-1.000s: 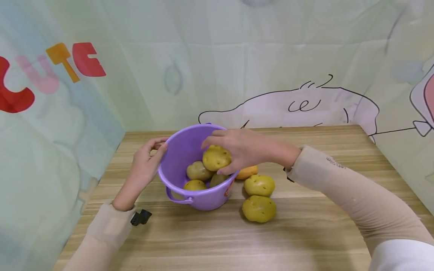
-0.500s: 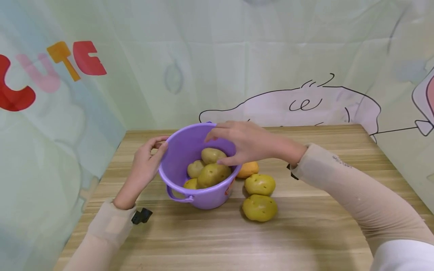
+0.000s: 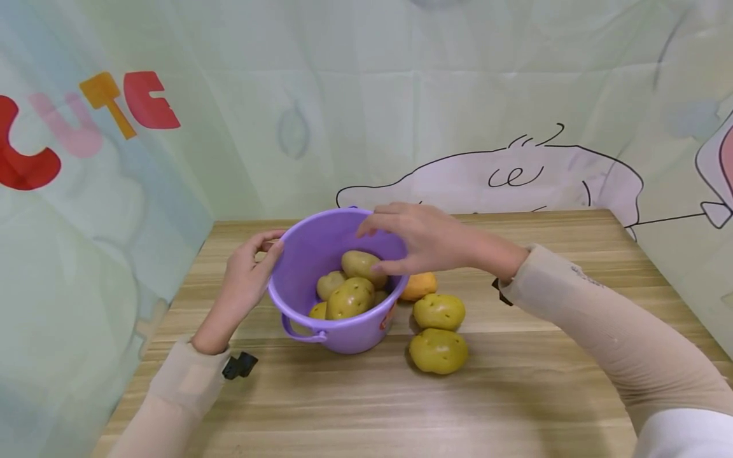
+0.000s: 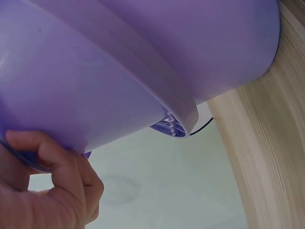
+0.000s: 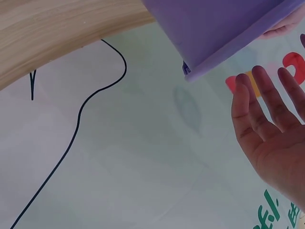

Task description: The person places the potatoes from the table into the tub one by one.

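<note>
A purple bucket stands slightly tilted on the table, with several potatoes inside. One yellow-brown potato lies at the front of the pile, and a paler potato is behind it. My left hand grips the bucket's left rim, its fingers bent over the edge in the left wrist view. Over the right side of the opening hovers my right hand, fingers loosely spread and holding nothing. In the right wrist view its palm and fingers show apart from the bucket wall.
To the bucket's right, two yellow potatoes lie one in front of the other. An orange-yellow rounded item sits behind them, partly covered by the bucket. A printed curtain hangs behind and left of the wooden table.
My right hand has let go of a potato, which dropped into the bucket and settled at the front. The hand has since drawn up and rightward. My left hand stays on the rim.
</note>
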`<state>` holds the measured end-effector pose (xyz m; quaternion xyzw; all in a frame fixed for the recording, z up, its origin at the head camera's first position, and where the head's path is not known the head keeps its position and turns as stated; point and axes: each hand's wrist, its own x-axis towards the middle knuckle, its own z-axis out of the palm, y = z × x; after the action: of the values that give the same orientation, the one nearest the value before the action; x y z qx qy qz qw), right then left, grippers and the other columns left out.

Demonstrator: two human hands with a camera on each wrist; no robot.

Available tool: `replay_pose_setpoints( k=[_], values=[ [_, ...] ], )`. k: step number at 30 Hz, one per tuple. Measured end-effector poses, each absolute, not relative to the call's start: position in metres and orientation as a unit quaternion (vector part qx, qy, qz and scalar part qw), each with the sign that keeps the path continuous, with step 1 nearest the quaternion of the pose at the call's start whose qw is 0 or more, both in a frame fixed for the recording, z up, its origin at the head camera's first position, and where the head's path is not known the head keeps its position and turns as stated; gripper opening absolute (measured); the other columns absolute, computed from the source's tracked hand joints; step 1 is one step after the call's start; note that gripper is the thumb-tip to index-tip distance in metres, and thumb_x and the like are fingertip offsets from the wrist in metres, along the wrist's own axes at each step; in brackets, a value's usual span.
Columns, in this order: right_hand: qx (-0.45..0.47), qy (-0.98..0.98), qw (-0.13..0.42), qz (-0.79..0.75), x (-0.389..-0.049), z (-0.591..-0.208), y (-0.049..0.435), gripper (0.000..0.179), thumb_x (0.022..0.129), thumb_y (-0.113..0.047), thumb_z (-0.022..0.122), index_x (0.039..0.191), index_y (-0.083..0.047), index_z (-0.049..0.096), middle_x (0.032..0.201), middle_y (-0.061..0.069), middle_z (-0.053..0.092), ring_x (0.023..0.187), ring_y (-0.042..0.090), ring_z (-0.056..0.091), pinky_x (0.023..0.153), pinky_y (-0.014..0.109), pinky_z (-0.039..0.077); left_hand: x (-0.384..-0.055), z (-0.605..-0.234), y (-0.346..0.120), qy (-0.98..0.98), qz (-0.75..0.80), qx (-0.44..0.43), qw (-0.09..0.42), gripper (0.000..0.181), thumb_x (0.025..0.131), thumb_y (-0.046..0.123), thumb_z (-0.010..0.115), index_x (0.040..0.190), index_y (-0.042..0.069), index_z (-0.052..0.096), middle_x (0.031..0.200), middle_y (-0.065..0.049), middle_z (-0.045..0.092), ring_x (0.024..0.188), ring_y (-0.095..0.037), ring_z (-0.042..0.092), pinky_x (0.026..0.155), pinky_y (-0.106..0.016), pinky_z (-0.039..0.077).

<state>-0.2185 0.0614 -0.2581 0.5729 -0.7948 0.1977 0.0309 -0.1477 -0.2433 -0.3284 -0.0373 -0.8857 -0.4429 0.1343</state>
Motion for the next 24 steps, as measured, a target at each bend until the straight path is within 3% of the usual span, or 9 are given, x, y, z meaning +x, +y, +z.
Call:
replay_pose_setpoints(
  k=[12, 24],
  values=[
    [0.572, -0.783, 0.065, 0.235, -0.217, -0.261, 0.084, 0.035, 0.088, -0.027, 0.073, 0.117, -0.009, 0.066, 0.110, 0.000, 0.064, 0.097, 0.016, 0.060, 0.080, 0.033, 0.052, -0.148, -0.329, -0.243, -0.883, -0.450, -0.040, 0.131, 0.042, 0.106, 0.028, 0.049, 0.134, -0.003, 0.057, 0.107, -0.024, 0.062, 0.079, -0.036, 0.070, 0.065, -0.022, 0.057],
    [0.540, -0.806, 0.066, 0.233, -0.216, -0.265, 0.104, 0.033, 0.088, -0.026, 0.074, 0.116, -0.010, 0.068, 0.111, -0.001, 0.066, 0.094, 0.011, 0.058, 0.079, 0.031, 0.052, -0.148, -0.330, -0.244, -0.883, -0.449, -0.037, 0.134, 0.041, 0.106, 0.027, 0.049, 0.134, -0.003, 0.057, 0.107, -0.023, 0.062, 0.080, -0.033, 0.069, 0.066, -0.020, 0.056]
  ],
)
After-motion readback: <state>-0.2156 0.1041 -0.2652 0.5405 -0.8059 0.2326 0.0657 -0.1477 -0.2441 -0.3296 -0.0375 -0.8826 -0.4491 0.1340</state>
